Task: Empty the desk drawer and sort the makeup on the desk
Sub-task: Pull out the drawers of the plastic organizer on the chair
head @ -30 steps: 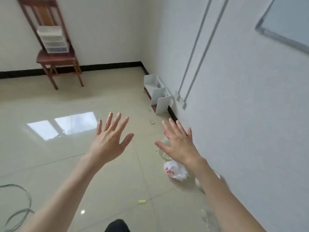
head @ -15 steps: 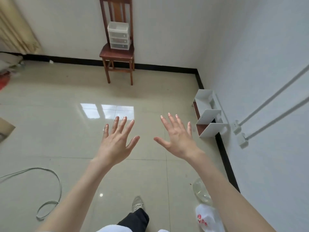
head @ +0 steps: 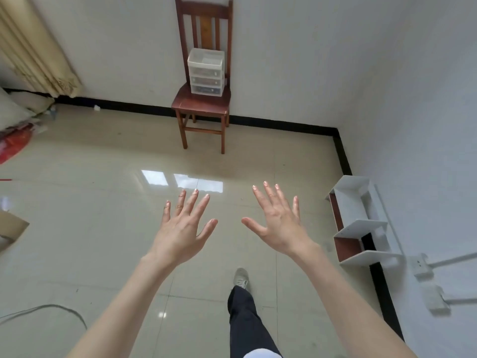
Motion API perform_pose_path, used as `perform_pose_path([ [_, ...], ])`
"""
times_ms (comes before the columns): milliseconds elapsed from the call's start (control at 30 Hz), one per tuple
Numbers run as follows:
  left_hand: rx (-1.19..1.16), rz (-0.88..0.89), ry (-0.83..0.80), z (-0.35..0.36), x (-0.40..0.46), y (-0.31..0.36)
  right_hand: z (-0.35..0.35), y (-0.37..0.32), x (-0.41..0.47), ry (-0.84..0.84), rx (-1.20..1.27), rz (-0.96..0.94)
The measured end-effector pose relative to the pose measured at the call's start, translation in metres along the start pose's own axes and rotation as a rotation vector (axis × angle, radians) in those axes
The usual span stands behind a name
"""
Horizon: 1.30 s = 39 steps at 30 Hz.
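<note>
A small white plastic drawer unit point(head: 206, 72) with three see-through drawers stands on the seat of a brown wooden chair point(head: 202, 103) against the far wall. My left hand point(head: 182, 232) and my right hand point(head: 277, 223) are held out in front of me above the floor, fingers spread and straight, holding nothing. Both hands are well short of the chair. No desk and no makeup can be seen; the drawers' contents are too small to tell.
A white shelf unit point(head: 361, 223) lies on its side by the right wall. A beige curtain point(head: 33, 47), bags and a red item point(head: 14, 146) sit at the left. A cardboard piece point(head: 10, 228) and a grey cable point(head: 44, 310) lie on the tiled floor.
The view has swung left from the right wall until the chair stands straight ahead and nearer. Both hands stay spread and empty. My leg has stepped forward into view.
</note>
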<state>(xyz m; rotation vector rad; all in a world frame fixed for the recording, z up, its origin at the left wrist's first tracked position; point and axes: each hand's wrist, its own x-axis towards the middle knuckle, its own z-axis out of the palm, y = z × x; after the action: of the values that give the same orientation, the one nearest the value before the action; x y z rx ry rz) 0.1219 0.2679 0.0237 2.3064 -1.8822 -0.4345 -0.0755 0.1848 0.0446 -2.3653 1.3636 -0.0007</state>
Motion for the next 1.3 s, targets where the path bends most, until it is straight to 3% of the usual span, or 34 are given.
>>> perform_pose_path([
  [333,-0.078,-0.001,0.088,-0.062,0.243,-0.027,-0.078,0.017,0.246,-0.003,-0.112,-0.100],
  [533,-0.071,-0.071,0.051,-0.086,0.347,-0.075,-0.103,-0.001,0.375,-0.031,-0.116,-0.145],
  [1000,-0.097,-0.022,-0.017,-0.159,0.627,-0.247,-0.107,-0.096,0.683,-0.028,0.005,-0.046],
  [1300,-0.079,0.014,-0.149,-0.161,0.758,-0.297,-0.118,-0.086,0.819,-0.045,0.016,0.072],
])
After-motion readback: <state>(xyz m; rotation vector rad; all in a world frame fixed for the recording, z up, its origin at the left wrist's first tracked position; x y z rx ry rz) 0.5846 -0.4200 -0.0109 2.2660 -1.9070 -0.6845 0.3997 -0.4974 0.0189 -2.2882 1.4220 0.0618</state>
